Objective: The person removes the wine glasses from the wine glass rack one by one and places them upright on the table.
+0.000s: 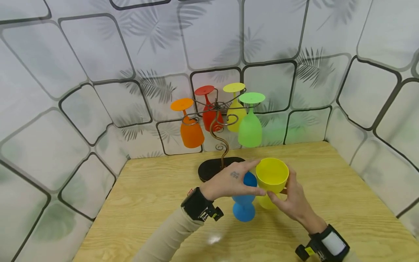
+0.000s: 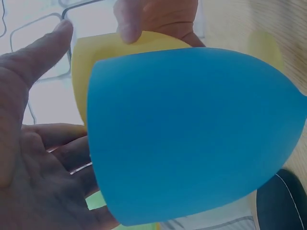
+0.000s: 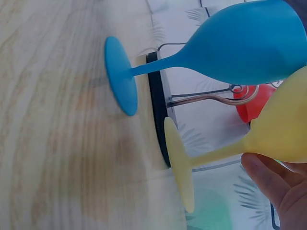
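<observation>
My right hand (image 1: 296, 203) holds a yellow goblet (image 1: 272, 174) upright around the lower bowl, its foot appearing slightly off the table in the right wrist view. A blue goblet (image 1: 244, 212) stands upright just left of it, partly covered by my left hand (image 1: 226, 182). The left thumb and fingers are spread apart, reaching past the blue bowl (image 2: 192, 139) toward the yellow rim. Whether the left fingertips touch either goblet is hidden in part. The blue foot (image 3: 121, 76) rests on the tabletop.
Behind the hands stands a curled metal glass rack (image 1: 217, 140) on a black base (image 1: 207, 169). Upside down on it hang orange (image 1: 191, 134), red (image 1: 211, 112), yellow (image 1: 236, 114) and green (image 1: 250, 129) goblets. Patterned cloth (image 1: 157, 43) walls the wooden table (image 1: 147, 203).
</observation>
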Demonstrator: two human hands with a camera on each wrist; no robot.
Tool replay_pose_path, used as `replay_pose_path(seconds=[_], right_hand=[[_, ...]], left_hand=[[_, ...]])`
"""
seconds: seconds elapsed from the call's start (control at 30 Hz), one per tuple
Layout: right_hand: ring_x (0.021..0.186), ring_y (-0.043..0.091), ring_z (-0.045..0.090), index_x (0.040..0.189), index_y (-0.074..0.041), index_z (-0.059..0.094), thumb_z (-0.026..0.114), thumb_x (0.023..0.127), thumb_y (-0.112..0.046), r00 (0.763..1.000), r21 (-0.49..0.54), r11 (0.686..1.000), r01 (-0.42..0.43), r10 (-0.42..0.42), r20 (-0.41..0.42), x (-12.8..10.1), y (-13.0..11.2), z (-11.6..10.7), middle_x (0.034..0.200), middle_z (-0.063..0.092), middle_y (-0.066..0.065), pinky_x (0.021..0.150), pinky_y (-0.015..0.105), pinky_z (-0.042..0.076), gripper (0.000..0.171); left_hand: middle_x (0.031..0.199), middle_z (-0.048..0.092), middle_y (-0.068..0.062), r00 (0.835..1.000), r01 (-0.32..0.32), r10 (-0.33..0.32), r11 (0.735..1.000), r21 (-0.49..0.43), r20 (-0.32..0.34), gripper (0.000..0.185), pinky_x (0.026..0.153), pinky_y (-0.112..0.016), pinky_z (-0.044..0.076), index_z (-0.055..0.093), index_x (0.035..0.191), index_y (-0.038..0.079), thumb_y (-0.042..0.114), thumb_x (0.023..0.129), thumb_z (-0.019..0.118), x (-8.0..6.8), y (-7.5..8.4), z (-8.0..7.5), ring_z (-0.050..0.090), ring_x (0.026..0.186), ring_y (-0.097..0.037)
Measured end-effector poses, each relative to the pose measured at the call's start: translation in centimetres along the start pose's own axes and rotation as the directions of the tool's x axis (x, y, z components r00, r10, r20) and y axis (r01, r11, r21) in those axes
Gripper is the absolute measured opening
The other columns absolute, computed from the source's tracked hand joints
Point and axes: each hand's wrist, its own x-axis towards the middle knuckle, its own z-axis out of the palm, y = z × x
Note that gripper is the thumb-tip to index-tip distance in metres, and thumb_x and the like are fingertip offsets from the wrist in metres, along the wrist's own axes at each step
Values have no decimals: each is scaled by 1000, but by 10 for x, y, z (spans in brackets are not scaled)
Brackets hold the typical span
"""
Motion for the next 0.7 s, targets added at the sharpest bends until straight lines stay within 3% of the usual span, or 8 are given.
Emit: replay_pose_path(seconds=[0.13, 0.33, 0.7], right_hand=[[99, 6, 64, 156, 1, 20, 76, 75, 6, 1000, -7, 1000, -14, 14, 14, -4, 2, 2, 127, 57, 24, 64, 29, 62, 98], [101, 8, 64, 155, 1, 20, 76, 77, 7, 998, -8, 999, -37, 37, 45, -9, 3, 2, 128, 57, 23, 69, 20, 59, 96], [103, 7, 64, 156, -1, 17, 75, 80, 6, 991, -10, 995, -95, 96, 97, -14, 6, 3, 130, 56, 24, 73, 19, 58, 95]], left_hand=[[156, 50, -2, 999, 14, -14, 1000, 4, 30, 90, 113, -28, 44, 36, 160, 14, 50, 88, 78, 0, -1, 1, 49, 140, -11], [155, 51, -3, 997, 39, -40, 999, 13, 69, 90, 110, -26, 46, 37, 159, 13, 51, 88, 77, 0, -3, 3, 52, 138, -12], [153, 53, -4, 994, 48, -50, 999, 23, 97, 88, 111, -27, 45, 40, 157, 11, 51, 89, 76, 2, -5, 6, 52, 138, -12]])
